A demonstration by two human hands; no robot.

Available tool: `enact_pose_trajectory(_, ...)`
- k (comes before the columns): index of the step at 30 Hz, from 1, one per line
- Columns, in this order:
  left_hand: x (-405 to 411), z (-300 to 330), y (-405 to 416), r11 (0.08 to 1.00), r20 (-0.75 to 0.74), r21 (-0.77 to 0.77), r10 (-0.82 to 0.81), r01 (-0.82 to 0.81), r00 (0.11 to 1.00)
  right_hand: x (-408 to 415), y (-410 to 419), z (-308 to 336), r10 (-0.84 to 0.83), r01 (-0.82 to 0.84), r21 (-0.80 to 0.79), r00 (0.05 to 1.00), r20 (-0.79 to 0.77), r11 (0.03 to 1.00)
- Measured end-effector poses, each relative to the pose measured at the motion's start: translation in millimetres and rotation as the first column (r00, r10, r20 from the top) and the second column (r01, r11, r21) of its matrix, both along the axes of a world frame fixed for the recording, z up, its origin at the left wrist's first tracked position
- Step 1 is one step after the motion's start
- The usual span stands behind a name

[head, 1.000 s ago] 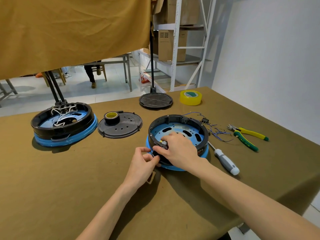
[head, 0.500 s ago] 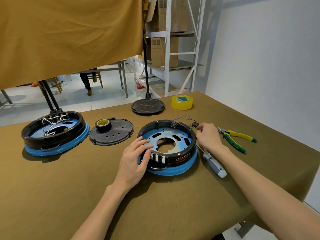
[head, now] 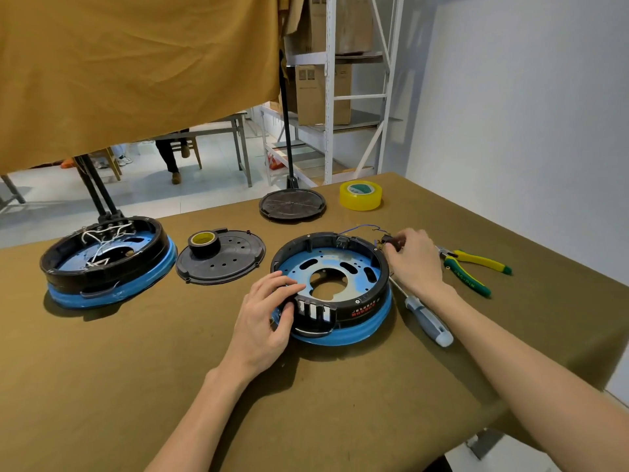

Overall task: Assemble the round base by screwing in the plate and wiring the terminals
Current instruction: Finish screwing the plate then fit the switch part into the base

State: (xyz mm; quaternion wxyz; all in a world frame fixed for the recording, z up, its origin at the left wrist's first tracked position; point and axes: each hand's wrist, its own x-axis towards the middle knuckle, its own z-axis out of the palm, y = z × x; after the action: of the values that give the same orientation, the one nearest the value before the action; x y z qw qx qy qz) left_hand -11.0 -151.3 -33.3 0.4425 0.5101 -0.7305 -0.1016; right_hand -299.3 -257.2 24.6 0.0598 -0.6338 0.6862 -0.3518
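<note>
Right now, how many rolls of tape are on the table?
2. A yellow tape roll sits at the far side of the table, near the wall. A smaller black tape roll with a yellow core rests on the loose black cover plate.

The left hand [head: 263,321] is laid palm-down at the near-left rim, its fingers curved over the edge and the thumb pressed against the outer wall. The right hand [head: 415,258] is reached out further, back upward, with the fingertips [head: 396,240] pinched together on a small part. Both forearms are bare and extended forward.
</note>
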Motion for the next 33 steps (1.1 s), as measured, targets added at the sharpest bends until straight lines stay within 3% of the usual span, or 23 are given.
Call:
enact_pose_trajectory(2,1,1,2,1.000,0.002,0.004,-0.006,0.006,1.000,4,14,9,0.032,-0.019,-0.106,0.992,0.124,0.994)
enact_pose_trajectory(5,3,3,5,1.000,-0.002,0.002,0.002,-0.002,1.000,13,33,21,0.183,-0.150,-0.136,0.943,0.278,0.979)
enact_pose_trajectory(11,5,5,14,1.000,0.032,-0.010,0.015,-0.014,0.999,34,50,10,0.349,-0.353,-0.041,0.889,0.297,0.935)
enact_pose_trajectory(28,14,9,11,0.995,0.011,0.094,0.017,-0.018,1.000,31,43,21,0.309,-0.404,0.039,0.754,0.580,0.914)
enact_pose_trajectory(31,12,11,12,0.995,0.017,0.096,0.024,-0.026,1.000,32,46,22,0.303,-0.390,0.045,0.778,0.550,0.920)
enact_pose_trajectory(33,10,12,13,0.996,0.033,0.079,0.032,-0.035,0.999,39,51,21,0.334,-0.383,0.041,0.850,0.407,0.923)
